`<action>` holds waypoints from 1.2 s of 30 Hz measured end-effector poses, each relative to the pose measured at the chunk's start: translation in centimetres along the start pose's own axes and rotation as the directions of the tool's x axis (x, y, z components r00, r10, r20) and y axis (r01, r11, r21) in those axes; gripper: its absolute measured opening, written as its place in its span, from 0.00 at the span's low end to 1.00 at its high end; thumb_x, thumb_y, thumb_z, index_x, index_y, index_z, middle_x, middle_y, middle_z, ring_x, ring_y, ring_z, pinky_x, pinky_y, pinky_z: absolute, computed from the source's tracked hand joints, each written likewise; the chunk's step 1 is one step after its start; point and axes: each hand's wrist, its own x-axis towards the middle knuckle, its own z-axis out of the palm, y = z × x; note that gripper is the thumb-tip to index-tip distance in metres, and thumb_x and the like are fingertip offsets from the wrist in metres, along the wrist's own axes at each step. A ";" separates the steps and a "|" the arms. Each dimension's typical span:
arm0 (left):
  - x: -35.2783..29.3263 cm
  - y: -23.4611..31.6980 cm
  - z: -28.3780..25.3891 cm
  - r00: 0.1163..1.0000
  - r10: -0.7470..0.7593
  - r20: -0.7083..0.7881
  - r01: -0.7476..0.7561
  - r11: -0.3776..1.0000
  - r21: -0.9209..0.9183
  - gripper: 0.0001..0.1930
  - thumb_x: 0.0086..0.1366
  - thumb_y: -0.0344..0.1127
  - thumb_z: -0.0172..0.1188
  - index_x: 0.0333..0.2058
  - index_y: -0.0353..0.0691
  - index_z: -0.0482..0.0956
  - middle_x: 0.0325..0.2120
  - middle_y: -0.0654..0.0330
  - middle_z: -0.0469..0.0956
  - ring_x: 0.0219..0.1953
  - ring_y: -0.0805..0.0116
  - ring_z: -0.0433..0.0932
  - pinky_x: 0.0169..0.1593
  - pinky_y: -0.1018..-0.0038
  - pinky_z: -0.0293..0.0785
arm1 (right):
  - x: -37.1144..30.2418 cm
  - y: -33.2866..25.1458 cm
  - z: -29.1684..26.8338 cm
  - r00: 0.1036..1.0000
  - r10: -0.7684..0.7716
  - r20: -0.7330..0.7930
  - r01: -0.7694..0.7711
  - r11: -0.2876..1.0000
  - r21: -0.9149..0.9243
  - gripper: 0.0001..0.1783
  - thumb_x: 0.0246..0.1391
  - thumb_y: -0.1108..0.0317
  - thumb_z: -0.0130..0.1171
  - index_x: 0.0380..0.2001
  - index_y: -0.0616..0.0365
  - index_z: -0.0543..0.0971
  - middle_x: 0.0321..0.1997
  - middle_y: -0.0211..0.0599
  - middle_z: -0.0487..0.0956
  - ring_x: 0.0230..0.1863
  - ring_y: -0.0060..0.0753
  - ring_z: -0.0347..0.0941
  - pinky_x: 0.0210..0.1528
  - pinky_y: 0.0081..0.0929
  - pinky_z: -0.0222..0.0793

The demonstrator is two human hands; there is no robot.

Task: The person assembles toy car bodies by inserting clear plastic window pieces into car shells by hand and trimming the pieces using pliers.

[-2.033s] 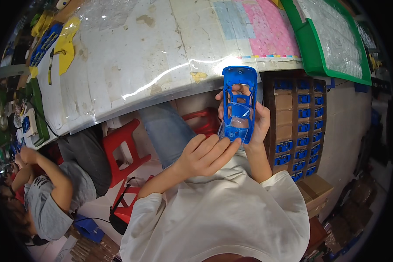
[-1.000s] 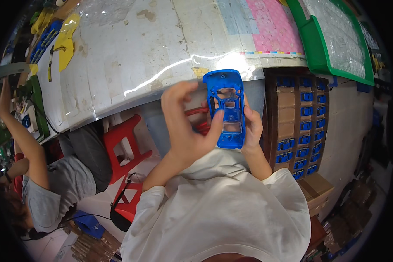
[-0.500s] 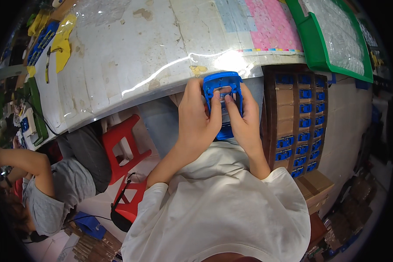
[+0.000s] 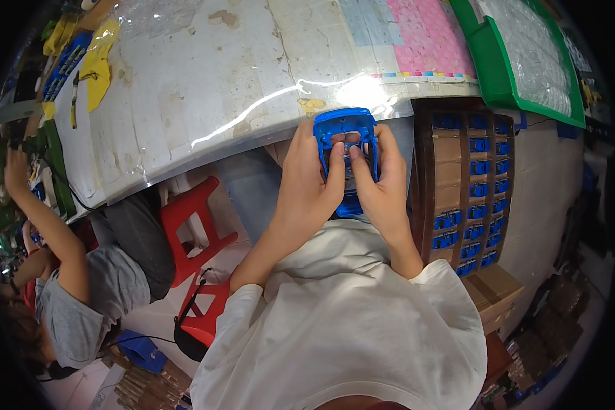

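Note:
Between both hands I hold a blue plastic toy car body shell (image 4: 345,123), just off the near edge of the table and above my lap. My left hand (image 4: 314,164) wraps its left side, with the thumb laid on the middle of the shell. From the other side my right hand (image 4: 383,171) grips it, thumb beside the left one in the window opening. The fingers behind the shell are hidden.
The white worktable (image 4: 205,75) spans the far side, with a green crate (image 4: 495,68) at right. Right of my legs stands a partitioned cardboard box (image 4: 447,171) of blue car parts. At left, a co-worker (image 4: 96,266) sits near a red stool (image 4: 191,225).
The shell has shifted very slightly up and left in my hands, my grip the same. At left, the co-worker's arm has reached forward toward the table.

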 end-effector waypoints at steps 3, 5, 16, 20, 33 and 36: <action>-0.2 0.0 0.0 1.000 0.011 0.009 -0.011 1.000 -0.011 0.08 0.60 0.28 0.52 0.37 0.33 0.67 0.32 0.57 0.70 0.34 0.73 0.70 0.36 0.79 0.66 | 0.0 -0.2 0.1 0.999 -0.041 -0.015 0.040 0.998 -0.049 0.06 0.51 0.79 0.46 0.34 0.64 0.64 0.22 0.35 0.74 0.19 0.13 0.65 0.21 0.16 0.60; -0.2 -0.1 -0.1 1.000 -0.003 0.022 0.003 1.000 0.005 0.07 0.61 0.29 0.52 0.37 0.34 0.66 0.33 0.57 0.70 0.35 0.73 0.69 0.36 0.79 0.65 | 0.1 0.2 0.0 0.999 -0.049 -0.010 0.048 0.997 -0.059 0.06 0.50 0.80 0.46 0.34 0.64 0.64 0.22 0.36 0.74 0.19 0.14 0.65 0.21 0.16 0.60; 0.1 0.1 0.1 0.994 -0.105 -0.030 0.096 0.970 -0.223 0.07 0.60 0.26 0.49 0.37 0.30 0.66 0.31 0.52 0.70 0.33 0.64 0.71 0.37 0.74 0.67 | 0.5 -1.7 0.4 0.999 -0.016 0.046 0.019 0.997 -0.069 0.07 0.50 0.79 0.45 0.34 0.65 0.63 0.28 0.45 0.77 0.26 0.29 0.75 0.27 0.23 0.67; 0.2 -0.1 -0.2 0.997 -0.075 -0.011 0.072 0.986 -0.152 0.07 0.63 0.31 0.50 0.36 0.35 0.64 0.33 0.62 0.72 0.30 0.83 0.70 0.28 0.86 0.67 | 0.8 -1.8 0.4 0.997 -0.051 0.064 0.058 0.991 -0.117 0.08 0.50 0.79 0.44 0.35 0.66 0.63 0.31 0.48 0.76 0.26 0.32 0.75 0.27 0.25 0.68; 0.1 0.4 -0.9 0.995 -0.096 0.001 0.094 0.969 -0.231 0.08 0.63 0.31 0.49 0.39 0.35 0.64 0.34 0.63 0.73 0.29 0.84 0.69 0.28 0.87 0.65 | 1.0 -2.2 0.8 0.988 -0.120 0.095 0.129 0.987 -0.097 0.09 0.50 0.80 0.44 0.37 0.66 0.63 0.28 0.47 0.75 0.26 0.34 0.75 0.28 0.26 0.68; 0.2 0.5 -0.9 0.995 -0.103 -0.004 0.100 0.970 -0.220 0.09 0.63 0.30 0.49 0.40 0.36 0.64 0.34 0.62 0.73 0.29 0.84 0.69 0.28 0.87 0.66 | 1.1 -2.2 0.8 0.989 -0.122 0.083 0.129 0.987 -0.096 0.10 0.49 0.80 0.44 0.36 0.67 0.63 0.27 0.47 0.75 0.26 0.34 0.75 0.28 0.26 0.68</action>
